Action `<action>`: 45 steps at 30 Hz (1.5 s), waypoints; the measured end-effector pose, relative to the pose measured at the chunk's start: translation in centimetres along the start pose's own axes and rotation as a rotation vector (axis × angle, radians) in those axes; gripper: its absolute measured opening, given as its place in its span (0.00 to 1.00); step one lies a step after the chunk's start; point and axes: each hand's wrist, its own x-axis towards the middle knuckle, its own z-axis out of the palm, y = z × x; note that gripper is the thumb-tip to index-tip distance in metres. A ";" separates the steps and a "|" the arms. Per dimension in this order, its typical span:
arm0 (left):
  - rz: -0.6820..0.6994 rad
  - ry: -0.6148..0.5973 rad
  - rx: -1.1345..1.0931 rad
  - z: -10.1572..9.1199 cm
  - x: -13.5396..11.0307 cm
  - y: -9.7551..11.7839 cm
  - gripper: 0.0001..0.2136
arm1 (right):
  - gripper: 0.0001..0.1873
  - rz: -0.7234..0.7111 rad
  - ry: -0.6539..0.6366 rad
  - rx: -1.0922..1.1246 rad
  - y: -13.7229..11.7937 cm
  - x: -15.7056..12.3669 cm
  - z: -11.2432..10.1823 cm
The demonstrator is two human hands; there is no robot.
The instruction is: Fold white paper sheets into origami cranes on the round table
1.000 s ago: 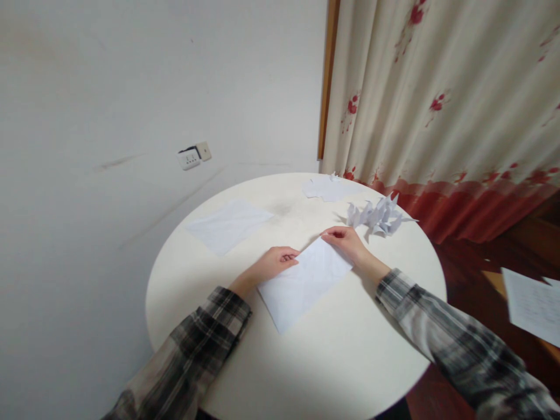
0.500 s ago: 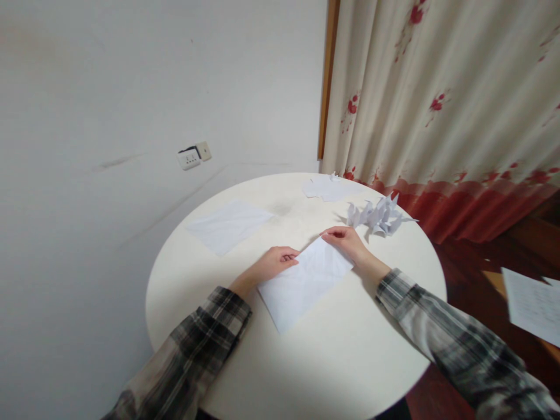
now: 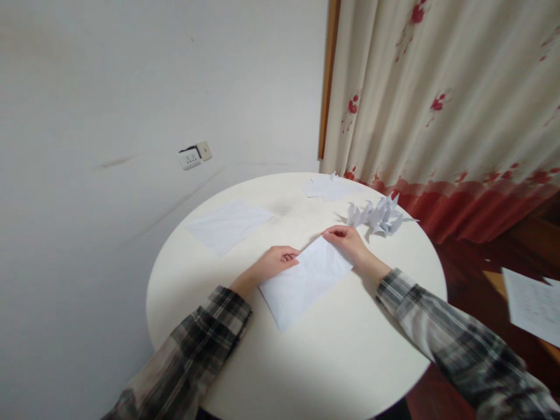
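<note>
A white sheet of paper (image 3: 306,283) lies slantwise on the round white table (image 3: 345,350), its far edge between both my hands. My left hand (image 3: 275,262) pinches that far edge near its middle, thumb on top and fingers curled behind. At the far right corner my right hand (image 3: 345,239) grips the same paper between thumb and fingertips. The fingertips of both hands are partly hidden behind the edge.
Another white sheet (image 3: 230,226) lies at the table's left back. Several folded paper cranes (image 3: 380,216) cluster at the right, behind my right hand. More paper (image 3: 330,189) rests at the far edge. Written pages (image 3: 531,306) lie beyond the table's right side, below a curtain (image 3: 437,146).
Almost nothing differs. Both hands keep the same hold on the paper, which has barely shifted.
</note>
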 end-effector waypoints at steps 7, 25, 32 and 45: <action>-0.037 0.114 -0.044 -0.3 0.7 -2.2 0.12 | 0.11 -0.056 0.111 0.003 0.2 0.6 -0.6; -0.121 0.690 -0.188 -0.9 1.2 -2.9 0.11 | 0.10 -0.131 0.397 0.042 0.8 1.4 -1.8; -0.125 0.685 -0.219 -0.9 1.2 -2.7 0.10 | 0.10 -0.127 0.394 0.032 0.7 1.3 -1.9; -0.162 0.666 -0.207 -0.9 1.0 -2.5 0.12 | 0.12 -0.103 0.399 0.025 0.5 1.2 -1.8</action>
